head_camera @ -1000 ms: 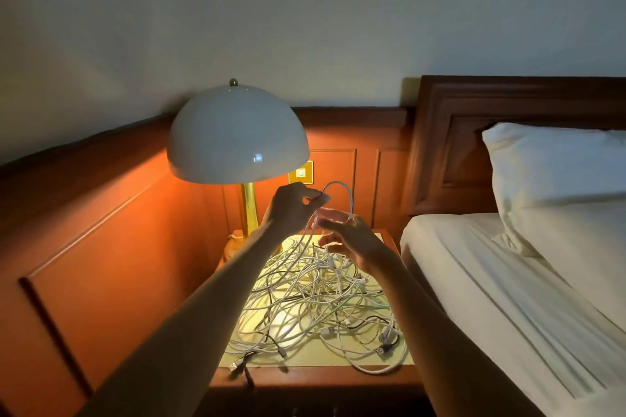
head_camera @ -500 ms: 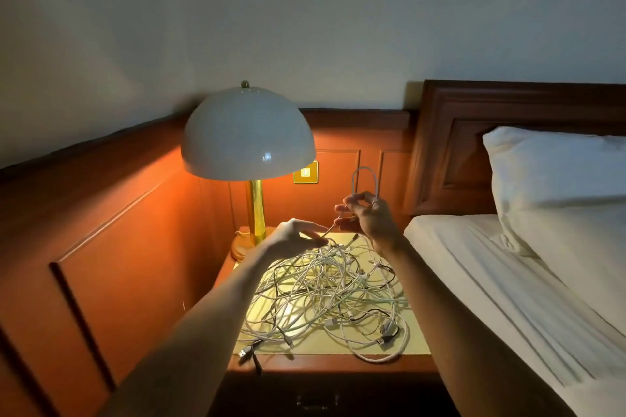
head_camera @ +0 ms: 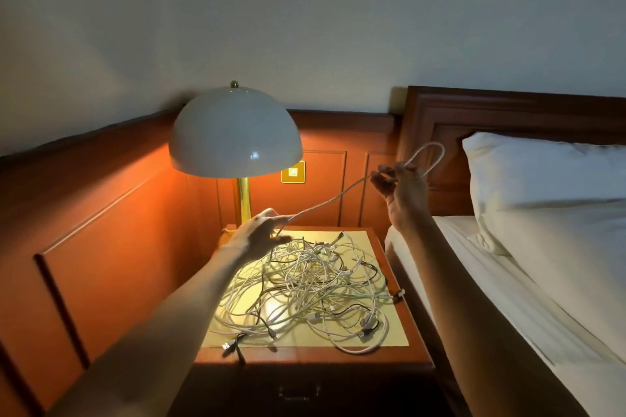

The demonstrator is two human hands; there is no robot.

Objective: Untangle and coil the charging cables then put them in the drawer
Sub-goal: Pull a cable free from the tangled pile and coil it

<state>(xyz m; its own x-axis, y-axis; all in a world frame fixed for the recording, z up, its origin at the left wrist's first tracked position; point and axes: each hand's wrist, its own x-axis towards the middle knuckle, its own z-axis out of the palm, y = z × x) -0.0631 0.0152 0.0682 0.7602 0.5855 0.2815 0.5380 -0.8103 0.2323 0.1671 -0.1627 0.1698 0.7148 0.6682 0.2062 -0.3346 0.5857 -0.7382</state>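
The bed [head_camera: 508,281] runs along my right, and the worktop [head_camera: 389,349] beside it carries nearly everything I have left to do: the tangle of charging cables [head_camera: 305,284] lies heaped across its top under the lamp [head_camera: 235,132], white and dark strands knotted together. By my reckoning I have barely begun; no finished coil shows anywhere, and the drawer [head_camera: 298,393] below is closed. One white cable [head_camera: 335,198] is lifted out, stretched up from the heap. My right arm is raised toward the headboard, my right hand [head_camera: 401,188] pinching that cable into its first small loop [head_camera: 428,157]. My left arm reaches low over the heap, my left hand [head_camera: 261,232] with fingers lightly closed around the same cable, guiding it.
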